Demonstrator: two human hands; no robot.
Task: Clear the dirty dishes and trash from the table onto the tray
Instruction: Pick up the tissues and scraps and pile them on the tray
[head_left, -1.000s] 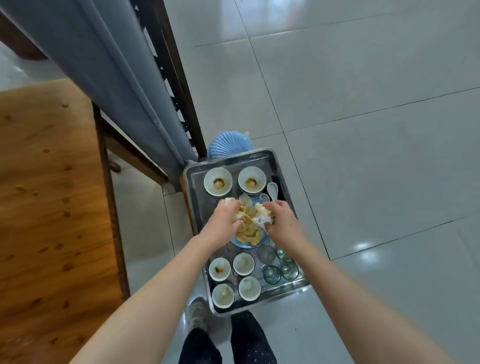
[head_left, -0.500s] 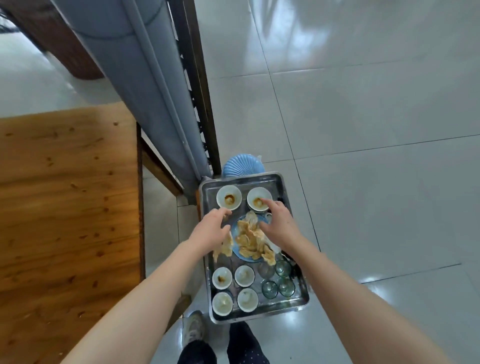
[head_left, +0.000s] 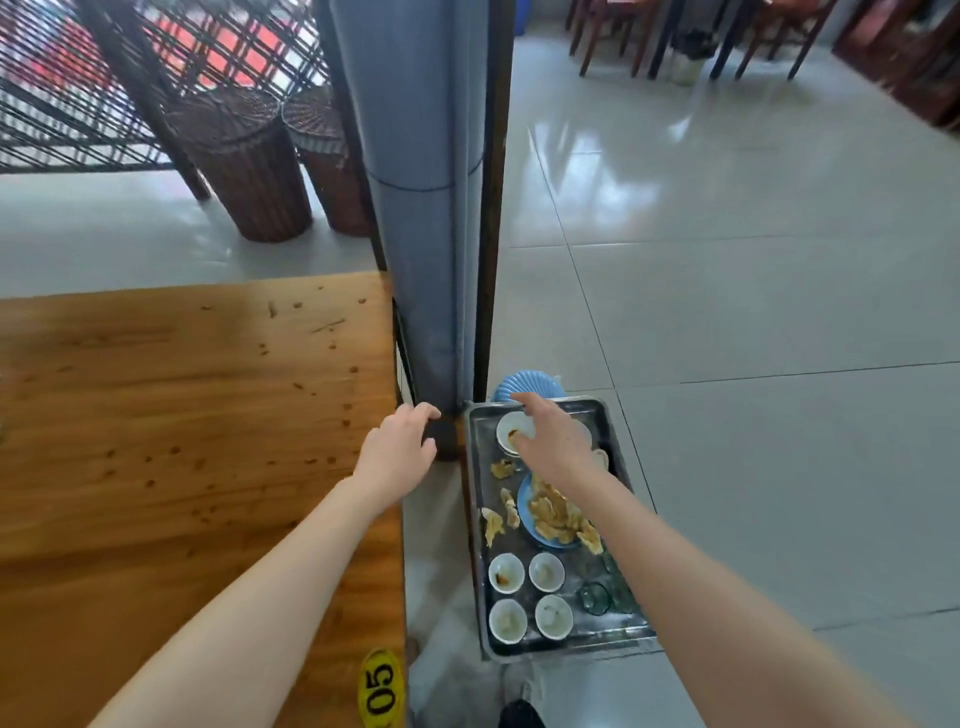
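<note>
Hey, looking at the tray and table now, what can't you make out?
Head view, far end of the tray: the right hand hides what lies beneath it.
Head view, glasses: mostly under the right forearm, count unclear.
Head view, table: left side cut off by the frame edge.

The right hand (head_left: 550, 441) hovers, fingers spread, over the tray's (head_left: 613, 636) far bowl (head_left: 511, 428); the left hand (head_left: 400, 452) hangs left of the tray.

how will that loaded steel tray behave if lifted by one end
Probably heavy: the rectangular steel tray carries several white bowls and green glasses. On smooth metal they would likely slide if tilted. Yellowish scraps heaped on the blue plate look loose and may spill.
</note>
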